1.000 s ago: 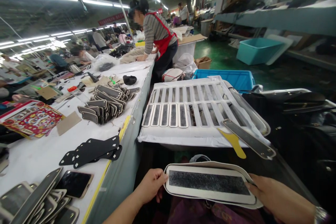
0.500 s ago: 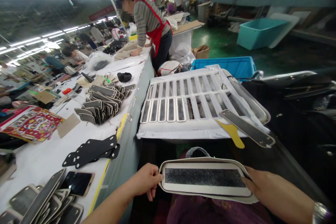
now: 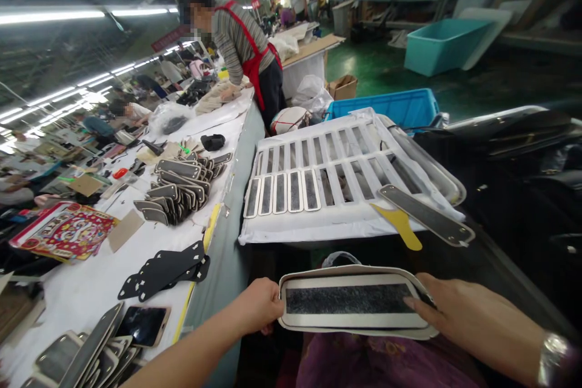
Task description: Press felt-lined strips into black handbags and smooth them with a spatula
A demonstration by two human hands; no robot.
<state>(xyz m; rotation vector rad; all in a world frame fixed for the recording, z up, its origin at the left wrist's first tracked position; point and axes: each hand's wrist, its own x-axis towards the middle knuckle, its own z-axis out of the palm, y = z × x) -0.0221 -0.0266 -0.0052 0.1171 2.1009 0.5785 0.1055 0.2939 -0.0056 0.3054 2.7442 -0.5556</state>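
Note:
A long, round-cornered cream piece with a raised edge and a dark strip [image 3: 345, 301] in its middle lies across my lap. My left hand [image 3: 260, 308] is closed on its left end, fingers curled in. At the right end, my right hand [image 3: 459, 306] grips the edge with its thumb pressed on the face near the strip; its other fingers are hidden behind. A clear loop [image 3: 340, 256] shows above the piece's back edge. Beyond it is a white slotted rack [image 3: 291, 231] carrying several cream-bordered dark strips [image 3: 295, 191] in its near row.
A long grey strap piece [image 3: 427, 216] and a yellow tool [image 3: 402, 227] lie on the rack's right corner. On the left table are stacked grey pieces [image 3: 175, 194], black cutouts [image 3: 163, 270] and a phone [image 3: 144, 324]. A person in a red apron [image 3: 257, 66] leans there.
My right thumb has moved left, further onto the dark strip. The view has shifted slightly, and the held piece sits a little higher. Both hands keep hold of it.

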